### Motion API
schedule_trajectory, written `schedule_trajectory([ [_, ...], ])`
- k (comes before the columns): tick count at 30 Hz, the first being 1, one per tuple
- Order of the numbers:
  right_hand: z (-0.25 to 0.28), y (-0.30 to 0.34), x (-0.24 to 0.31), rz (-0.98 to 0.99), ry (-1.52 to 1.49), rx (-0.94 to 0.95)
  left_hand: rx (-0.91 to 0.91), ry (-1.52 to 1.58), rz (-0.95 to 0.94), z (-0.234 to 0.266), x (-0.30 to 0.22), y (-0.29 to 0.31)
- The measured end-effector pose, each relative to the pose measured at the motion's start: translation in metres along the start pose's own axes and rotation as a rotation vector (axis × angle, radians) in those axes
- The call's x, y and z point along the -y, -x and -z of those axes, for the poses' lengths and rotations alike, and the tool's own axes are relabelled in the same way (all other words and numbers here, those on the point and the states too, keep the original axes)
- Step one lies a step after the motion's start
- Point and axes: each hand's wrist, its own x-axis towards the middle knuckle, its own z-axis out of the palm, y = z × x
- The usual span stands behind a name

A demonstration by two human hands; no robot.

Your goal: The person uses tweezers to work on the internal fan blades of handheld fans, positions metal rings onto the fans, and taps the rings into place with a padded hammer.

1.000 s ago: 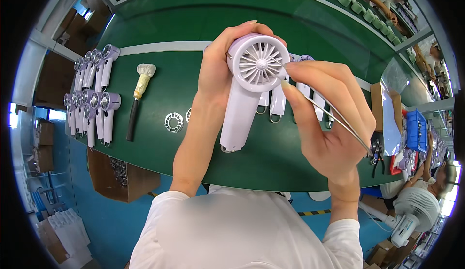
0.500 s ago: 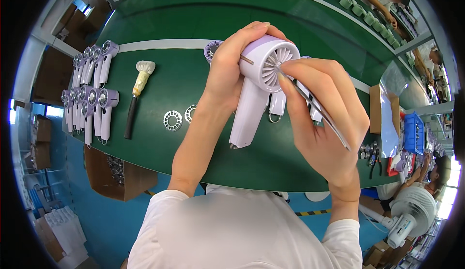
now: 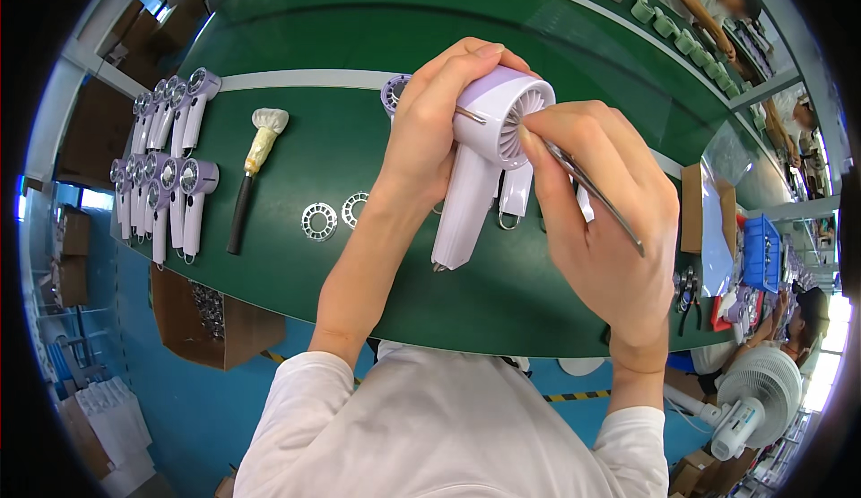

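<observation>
My left hand point(image 3: 432, 108) is wrapped round the head of a lilac handheld fan point(image 3: 464, 189), whose handle points down toward me. The fan's round front with white blades point(image 3: 523, 123) faces right. Thumb and fingers of my right hand point(image 3: 610, 202) pinch metal tweezers point(image 3: 599, 191) slantwise, fingertips right at the bladed front; the tweezers' tips are hidden there. A narrow metallic-looking strip point(image 3: 471, 115) shows on the side of the fan head. Behind my hands stand more fans, partly covered, one with a purple ring head point(image 3: 393, 95).
Rows of lilac handheld fans point(image 3: 184, 189) stand at the left of the green table point(image 3: 296, 301). Nearby lie a black-handled brush with a wrapped head point(image 3: 256, 171) and white ring covers point(image 3: 318, 222). Pliers point(image 3: 689, 301) and a carton point(image 3: 692, 207) are at right; co-workers sit beyond.
The fan has turned slightly in my left hand, its front facing further right and its handle shifting a little right. My right hand stays at the blades with the tweezers.
</observation>
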Motion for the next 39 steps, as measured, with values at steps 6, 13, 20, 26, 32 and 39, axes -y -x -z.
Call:
schedule_trajectory([
  [6,0.000,-0.003,-0.006,-0.018,-0.050,0.035,-0.005,-0.009,0.033,0.002,0.001,-0.003],
  [13,-0.004,0.001,-0.012,0.011,-0.088,-0.020,-0.006,0.006,0.022,0.003,0.001,-0.006],
  [20,0.031,0.015,0.005,0.144,-0.075,-0.247,-0.109,0.215,0.125,0.015,-0.006,-0.004],
  [26,0.008,0.078,-0.005,-0.150,-0.167,-0.421,0.136,0.412,0.156,0.013,-0.006,-0.008],
  [32,-0.010,0.097,-0.011,-0.201,-0.271,-0.462,0.209,0.562,0.185,0.018,-0.008,-0.008],
  [39,-0.009,0.094,-0.009,-0.204,-0.336,-0.430,0.207,0.530,0.168,0.017,-0.009,-0.005],
])
